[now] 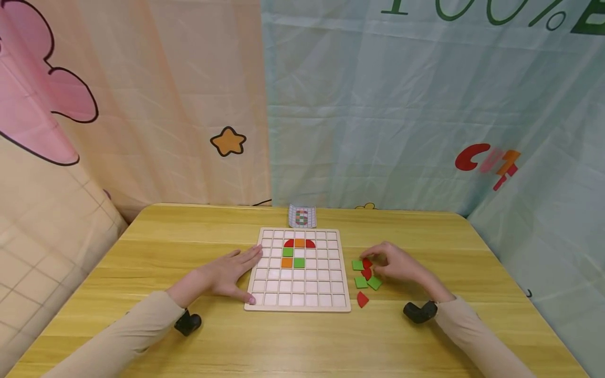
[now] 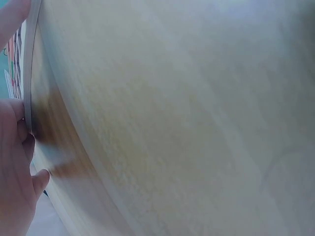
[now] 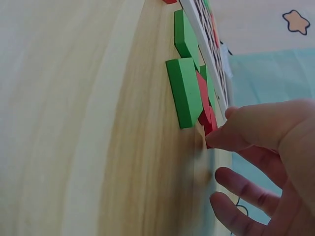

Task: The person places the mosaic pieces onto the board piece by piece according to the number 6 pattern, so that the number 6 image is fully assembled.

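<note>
My left hand (image 1: 233, 274) lies spread at the left edge of a white gridded board (image 1: 298, 303), its fingertips and thumb resting on the rim. On the board's upper squares sit red rounded pieces (image 1: 310, 244), orange squares (image 1: 300, 243) and green squares (image 1: 299, 262). To the board's right my right hand (image 1: 394, 263) reaches over a loose group of pieces. One fingertip touches a red piece (image 3: 209, 135) beside a green square (image 3: 186, 93); the thumb and forefinger appear apart. The left wrist view shows mostly blurred tabletop, with part of the left hand (image 2: 17, 167) along the board's edge.
A small pattern card (image 1: 302, 217) with a coloured grid stands behind the board. Nearest the front, a red piece (image 1: 362, 300) lies apart from the other loose ones. Patterned curtains (image 1: 378, 121) hang behind the wooden table (image 1: 293, 346).
</note>
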`<state>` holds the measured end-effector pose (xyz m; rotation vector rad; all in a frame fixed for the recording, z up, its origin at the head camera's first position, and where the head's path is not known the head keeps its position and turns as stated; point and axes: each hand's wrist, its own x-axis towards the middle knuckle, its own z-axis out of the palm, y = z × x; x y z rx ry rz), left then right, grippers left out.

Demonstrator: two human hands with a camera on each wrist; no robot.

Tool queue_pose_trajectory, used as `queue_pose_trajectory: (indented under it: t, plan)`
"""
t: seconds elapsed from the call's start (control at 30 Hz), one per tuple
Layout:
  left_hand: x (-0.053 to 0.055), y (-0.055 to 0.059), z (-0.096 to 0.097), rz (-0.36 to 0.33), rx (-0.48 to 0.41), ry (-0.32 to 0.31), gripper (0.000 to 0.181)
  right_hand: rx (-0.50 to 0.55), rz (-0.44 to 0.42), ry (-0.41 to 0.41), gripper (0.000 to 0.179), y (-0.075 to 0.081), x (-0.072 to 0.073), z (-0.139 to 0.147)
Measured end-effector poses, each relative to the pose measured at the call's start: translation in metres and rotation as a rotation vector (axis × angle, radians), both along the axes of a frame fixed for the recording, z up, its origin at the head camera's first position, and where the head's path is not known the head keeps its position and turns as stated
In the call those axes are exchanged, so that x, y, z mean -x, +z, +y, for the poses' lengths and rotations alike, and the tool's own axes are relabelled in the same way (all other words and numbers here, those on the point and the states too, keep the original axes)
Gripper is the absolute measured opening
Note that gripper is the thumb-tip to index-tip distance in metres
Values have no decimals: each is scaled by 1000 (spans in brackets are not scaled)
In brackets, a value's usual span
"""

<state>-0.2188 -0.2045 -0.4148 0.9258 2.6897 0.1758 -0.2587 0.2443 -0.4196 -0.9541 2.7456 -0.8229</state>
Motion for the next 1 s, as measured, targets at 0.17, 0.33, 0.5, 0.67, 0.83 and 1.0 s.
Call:
queue_pose_trajectory:
  t: [0.17,0.33,0.5,0.67,0.83,1.0]
  plan:
    - [0,0,0,1,-2,-1,114,-42,44,-20,31,-1,-2,2]
    - [0,-1,0,5,-7,-4,114,-63,87,-48,29,0,-4,6]
    - [0,-1,0,11,-8,-6,114,-86,95,-102,28,-1,-7,7]
    - [0,-1,0,11,0,-5,114,-95,96,-148,26,-3,-9,8]
    - [-1,0,0,10,8,-4,114,-90,81,-173,22,-4,-10,7]
    - [-2,1,1,14,4,-4,113,-93,69,-170,24,-3,-10,6]
